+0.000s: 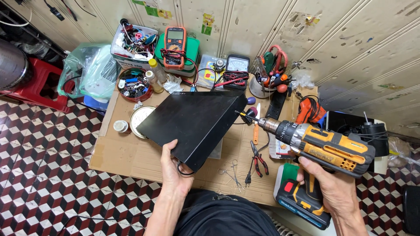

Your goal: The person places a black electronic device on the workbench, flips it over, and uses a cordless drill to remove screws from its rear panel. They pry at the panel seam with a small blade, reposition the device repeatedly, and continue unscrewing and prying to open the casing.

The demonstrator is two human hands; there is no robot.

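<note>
I see my left hand [174, 171] closed on the near corner of a black metal box [192, 120]. The thumb lies on top of the panel and the fingers wrap under the edge, out of view. The box is tilted, its near corner raised off the cardboard sheet [131, 155] that covers the work surface; its far corner points toward the wall. A loop of dark cable hangs just beneath the held corner.

My right hand [329, 183] is clenched around the grip of a yellow and black drill [326, 146]. The fingers circle the handle from below, with the battery pack showing under the palm. I cannot tell whether a finger rests on the trigger. The drill lies level, and its bit [247, 116] meets the right side wall of the box near the far corner. So the box sits between the two hands: held at the near end by the left, touched at the right side by the bit.

Noted nearby: red-handled pliers [259, 159] on the cardboard just right of the box, small scissors [232, 174] near its lower edge, an orange multimeter [175, 46] by the wall, and a round tin of small parts [134, 84] at the left.
</note>
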